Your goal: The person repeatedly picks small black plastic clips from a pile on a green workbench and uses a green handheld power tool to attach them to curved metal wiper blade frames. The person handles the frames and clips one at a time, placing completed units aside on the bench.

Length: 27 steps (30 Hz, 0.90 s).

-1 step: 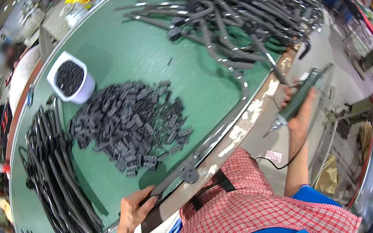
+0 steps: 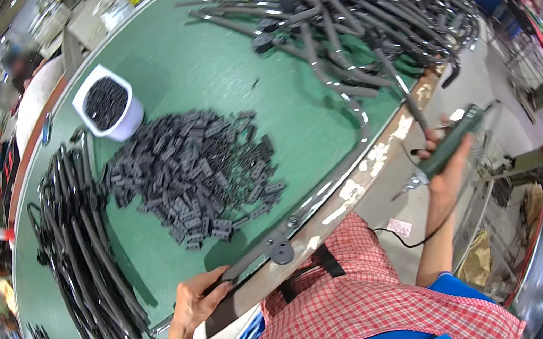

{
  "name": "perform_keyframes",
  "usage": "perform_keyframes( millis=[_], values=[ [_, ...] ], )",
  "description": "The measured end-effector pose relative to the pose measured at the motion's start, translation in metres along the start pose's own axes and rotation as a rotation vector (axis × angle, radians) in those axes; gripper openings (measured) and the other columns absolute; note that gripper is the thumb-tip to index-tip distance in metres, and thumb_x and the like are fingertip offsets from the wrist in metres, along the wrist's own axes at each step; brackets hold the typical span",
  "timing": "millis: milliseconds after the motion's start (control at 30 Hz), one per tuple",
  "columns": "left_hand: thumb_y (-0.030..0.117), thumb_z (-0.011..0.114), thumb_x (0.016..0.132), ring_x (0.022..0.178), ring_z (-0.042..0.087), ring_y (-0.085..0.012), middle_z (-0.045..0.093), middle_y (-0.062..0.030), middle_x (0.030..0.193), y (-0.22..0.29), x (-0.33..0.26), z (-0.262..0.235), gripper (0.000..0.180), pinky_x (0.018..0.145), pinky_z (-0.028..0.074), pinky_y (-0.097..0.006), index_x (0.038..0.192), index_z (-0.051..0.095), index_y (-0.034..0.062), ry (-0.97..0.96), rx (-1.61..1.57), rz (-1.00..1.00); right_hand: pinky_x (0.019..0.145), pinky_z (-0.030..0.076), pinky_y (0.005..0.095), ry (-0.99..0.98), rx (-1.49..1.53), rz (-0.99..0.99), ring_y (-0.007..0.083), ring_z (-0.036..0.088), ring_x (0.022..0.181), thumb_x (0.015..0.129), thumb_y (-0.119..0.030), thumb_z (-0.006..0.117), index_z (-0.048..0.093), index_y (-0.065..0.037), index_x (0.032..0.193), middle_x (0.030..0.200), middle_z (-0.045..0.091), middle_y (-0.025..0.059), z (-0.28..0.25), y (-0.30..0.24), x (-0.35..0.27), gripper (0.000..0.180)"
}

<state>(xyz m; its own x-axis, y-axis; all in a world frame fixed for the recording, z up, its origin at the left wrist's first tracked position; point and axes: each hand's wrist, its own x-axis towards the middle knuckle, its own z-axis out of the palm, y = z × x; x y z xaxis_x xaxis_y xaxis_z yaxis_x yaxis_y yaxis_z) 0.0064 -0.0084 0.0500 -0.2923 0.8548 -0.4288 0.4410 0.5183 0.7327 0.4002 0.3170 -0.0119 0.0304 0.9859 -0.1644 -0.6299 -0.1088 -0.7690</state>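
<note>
My left hand (image 2: 199, 302) is closed round the near end of a black tube (image 2: 321, 198) at the table's front edge. A round black disc (image 2: 281, 251) sticks out from the tube's side. In my right hand (image 2: 446, 175) is a dark green electric screwdriver (image 2: 451, 141), held past the table edge. Its bit points left, and a black cord hangs below. The end of another black tube (image 2: 409, 103) comes close to my right fingers; whether they touch is unclear. Left of centre lies a heap of small black plastic parts (image 2: 177, 169).
Many black tubes (image 2: 360, 9) are piled at the far right of the green table (image 2: 194, 76). A bundle of tubes (image 2: 86, 246) lies on the left. A white tub (image 2: 128, 124) of small black pieces stands behind the heap. Other people are beyond the table.
The whole view has shifted slightly. My right hand and the screwdriver show a little farther right; both hands keep their holds.
</note>
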Motion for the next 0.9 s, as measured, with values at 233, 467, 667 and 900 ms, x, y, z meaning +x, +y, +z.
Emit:
perform_keyframes(
  millis=[233, 467, 667, 900],
  values=[
    [0.010, 0.071, 0.078, 0.071, 0.062, -0.0233, 0.066, -0.0118, 0.087, 0.007, -0.002, 0.018, 0.032, 0.063, 0.049, -0.032, 0.109, 0.067, 0.0041, 0.097, 0.112, 0.363, 0.051, 0.038, 0.0256, -0.200, 0.057, 0.004, 0.0109, 0.046, 0.058, 0.085, -0.070, 0.047, 0.041, -0.012, 0.139, 0.083, 0.058, 0.0063, 0.035, -0.012, -0.043, 0.079],
    [0.014, 0.071, 0.078, 0.067, 0.060, -0.0260, 0.060, -0.0082, 0.079, 0.010, 0.054, 0.062, 0.038, 0.059, 0.050, -0.036, 0.115, 0.064, 0.0131, 0.526, 0.382, 0.476, 0.049, 0.040, 0.0291, -0.383, 0.182, 0.457, 0.0140, 0.047, 0.054, 0.083, -0.074, 0.043, 0.037, -0.014, 0.141, 0.072, 0.055, 0.0069, 0.094, 0.043, -0.076, 0.085],
    [0.020, 0.068, 0.081, 0.075, 0.061, -0.0297, 0.062, -0.0100, 0.089, 0.021, 0.057, 0.063, 0.042, 0.067, 0.051, -0.039, 0.121, 0.058, 0.0129, 0.446, 0.383, 0.440, 0.054, 0.045, 0.0308, -0.573, 0.046, 0.650, 0.0150, 0.053, 0.057, 0.085, -0.073, 0.040, 0.028, -0.011, 0.146, 0.081, 0.061, 0.0112, 0.122, 0.094, -0.096, 0.088],
    [0.012, 0.070, 0.076, 0.106, 0.057, -0.0298, 0.059, -0.0136, 0.110, 0.047, 0.116, 0.006, 0.035, 0.086, 0.047, -0.040, 0.110, 0.064, 0.0070, 0.204, 0.419, 0.660, 0.051, 0.041, 0.0283, -0.543, -0.109, 0.592, 0.0114, 0.048, 0.052, 0.084, -0.076, 0.037, 0.027, -0.012, 0.146, 0.072, 0.057, 0.0054, 0.126, 0.094, -0.104, 0.089]
  ],
)
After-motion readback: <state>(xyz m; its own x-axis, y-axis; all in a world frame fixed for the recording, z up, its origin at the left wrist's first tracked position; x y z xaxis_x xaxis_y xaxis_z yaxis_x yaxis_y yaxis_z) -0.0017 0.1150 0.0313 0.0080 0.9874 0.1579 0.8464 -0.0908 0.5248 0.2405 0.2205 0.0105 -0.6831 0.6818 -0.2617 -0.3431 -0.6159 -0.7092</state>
